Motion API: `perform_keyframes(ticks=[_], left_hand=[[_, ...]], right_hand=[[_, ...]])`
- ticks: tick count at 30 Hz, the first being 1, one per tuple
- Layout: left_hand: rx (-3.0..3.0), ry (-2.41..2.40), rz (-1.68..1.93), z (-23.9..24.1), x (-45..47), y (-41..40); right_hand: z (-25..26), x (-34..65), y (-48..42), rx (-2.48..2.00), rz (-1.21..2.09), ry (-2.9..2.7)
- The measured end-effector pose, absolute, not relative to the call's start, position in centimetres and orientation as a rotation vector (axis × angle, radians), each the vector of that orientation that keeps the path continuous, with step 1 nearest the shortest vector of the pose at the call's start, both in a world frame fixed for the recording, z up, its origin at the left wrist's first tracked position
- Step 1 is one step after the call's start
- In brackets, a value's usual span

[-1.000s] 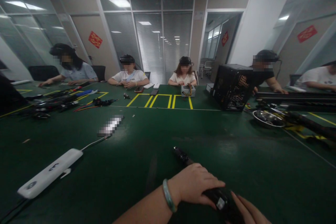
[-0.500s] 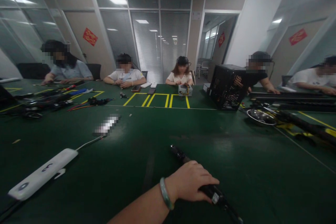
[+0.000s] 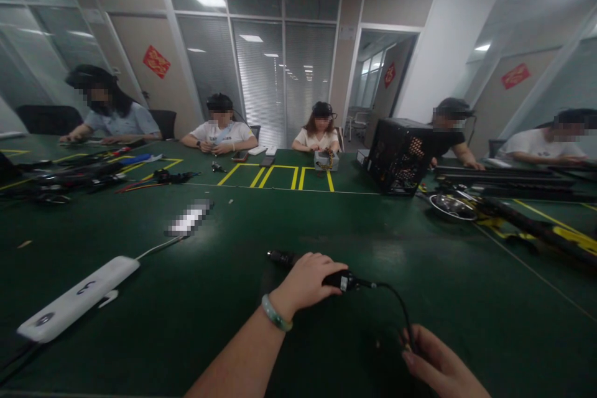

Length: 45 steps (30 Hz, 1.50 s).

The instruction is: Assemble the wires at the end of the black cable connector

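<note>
A black corded electric screwdriver [image 3: 339,279] lies slantwise just in front of me, its metal tip pointing left. My left hand [image 3: 311,278], with a jade-coloured bracelet [image 3: 276,313] on the wrist, is wrapped over its body from above. From the rear end a black cable [image 3: 396,296] curves right and down. My right hand [image 3: 431,354], at the lower right, pinches this cable between thumb and fingers near its end. A small brassy bit shows at the pinch, too blurred to make out.
On the green table [image 3: 196,298], a white power strip [image 3: 81,298] lies left, with a pixelated phone-like object [image 3: 190,219] beyond it. A black computer case [image 3: 398,155] and a folded scooter-like frame [image 3: 517,214] stand right. Cables [image 3: 161,180] lie far left. Several people sit opposite.
My left hand has moved the screwdriver left and away from me and turned it more level. My right hand has come into view, holding the cable.
</note>
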<state>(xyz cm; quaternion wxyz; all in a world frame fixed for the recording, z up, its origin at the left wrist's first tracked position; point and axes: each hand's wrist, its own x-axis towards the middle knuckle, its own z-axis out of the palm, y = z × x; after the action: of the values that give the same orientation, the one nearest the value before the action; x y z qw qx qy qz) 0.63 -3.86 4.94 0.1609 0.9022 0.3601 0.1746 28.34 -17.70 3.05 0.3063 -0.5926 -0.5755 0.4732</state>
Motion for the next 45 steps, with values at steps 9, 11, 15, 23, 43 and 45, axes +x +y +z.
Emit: perform_keyframes(ticks=[9,11,15,23,43,45], left_hand=[[2.474,1.384,0.482,3.9,-2.7,-2.2],[2.459,1.415,0.494,3.7,-2.7,-2.1],[2.462,1.435,0.516,3.5,-2.3,-2.0],[2.446,1.464,0.51,3.6,-3.1,-1.9],[2.606,1.462,0.701,1.7,1.2,-1.8],[2.606,1.473,0.689,1.8,1.3,-1.7]], right_hand=[[3.4,24.1,-10.2,-1.851,0.857,-1.899],[3.0,23.9,-9.9,-1.921,0.632,-1.976],[2.8,23.1,-9.5,-1.885,0.031,-2.104],[4.4,20.8,-6.7,-1.69,0.262,-2.429],[0.6,20.6,-1.9,-1.407,0.888,-1.79],[0.0,20.8,-2.0,-1.437,0.875,-1.752]])
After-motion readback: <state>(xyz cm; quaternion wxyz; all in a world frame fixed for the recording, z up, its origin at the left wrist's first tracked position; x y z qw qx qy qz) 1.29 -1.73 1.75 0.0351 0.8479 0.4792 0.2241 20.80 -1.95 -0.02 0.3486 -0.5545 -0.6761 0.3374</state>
